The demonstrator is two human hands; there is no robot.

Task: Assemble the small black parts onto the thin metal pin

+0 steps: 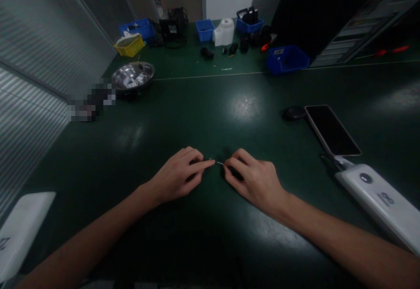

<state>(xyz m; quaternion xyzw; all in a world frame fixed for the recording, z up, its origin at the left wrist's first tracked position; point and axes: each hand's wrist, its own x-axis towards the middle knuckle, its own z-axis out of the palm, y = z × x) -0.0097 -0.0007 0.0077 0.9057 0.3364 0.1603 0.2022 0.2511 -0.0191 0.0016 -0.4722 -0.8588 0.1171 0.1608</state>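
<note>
Close to the table's middle, my right hand (254,177) pinches a thin, pale, needle-like piece (220,163) between thumb and fingers, its free end pointing left. Facing it is my left hand (180,171), with the index finger stretched out and its tip just short of that piece. The left thumb stays apart from the index finger, the other fingers are bent, and I see nothing held there. A tiny light speck (210,158) shows just beyond the left index finger; its kind is too small to tell.
On the green table (183,114), a phone (333,129), a dark mouse-like object (295,113) and a white device (380,192) lie right. A metal bowl (116,79) stands back left. Blue bins (205,30), a yellow bin (129,46) and a white vented object (224,33) line the back.
</note>
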